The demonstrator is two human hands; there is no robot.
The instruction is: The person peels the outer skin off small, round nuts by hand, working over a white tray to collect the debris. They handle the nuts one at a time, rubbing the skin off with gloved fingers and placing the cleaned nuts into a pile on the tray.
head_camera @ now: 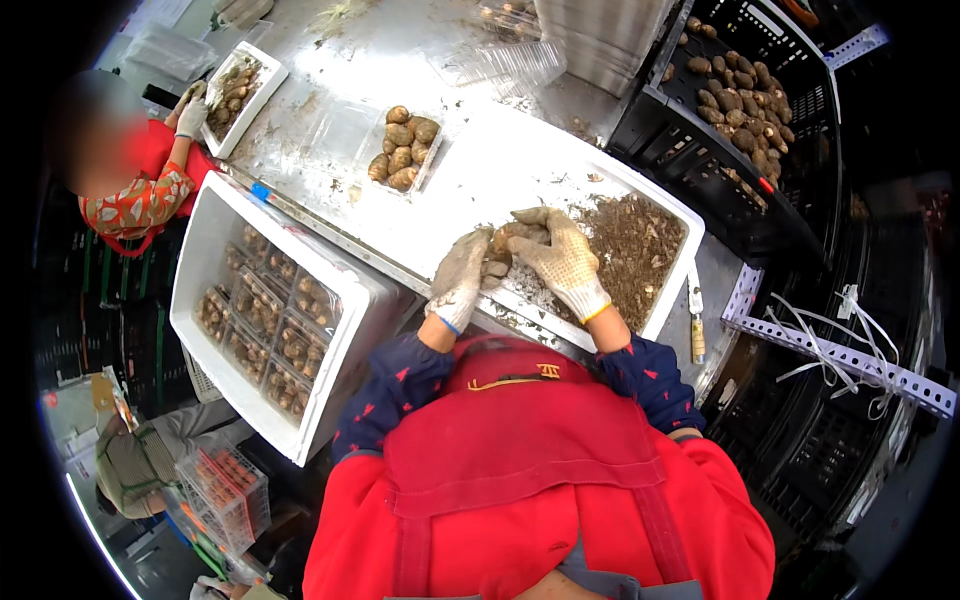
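Observation:
Both my hands wear dirty knitted work gloves and meet over the near part of a white foam tray (694,225). My left hand (459,276) curls against the left side of several brown taro corms (504,244). My right hand (562,262) is on their right side, its thumb and fingers bent around them; the gloves partly hide the corms. Loose dark soil and root scraps (634,244) cover the tray's right part. Left of the tray on the metal table, an open clear plastic punnet (429,169) holds several taro corms (400,148).
A black crate (652,124) with corms stands at the back right. A knife (697,322) lies right of the tray. A foam box (196,277) with filled punnets stands at left. A gloved co-worker (169,161) handles another tray (259,94). Empty clear lids (517,64) lie farther back.

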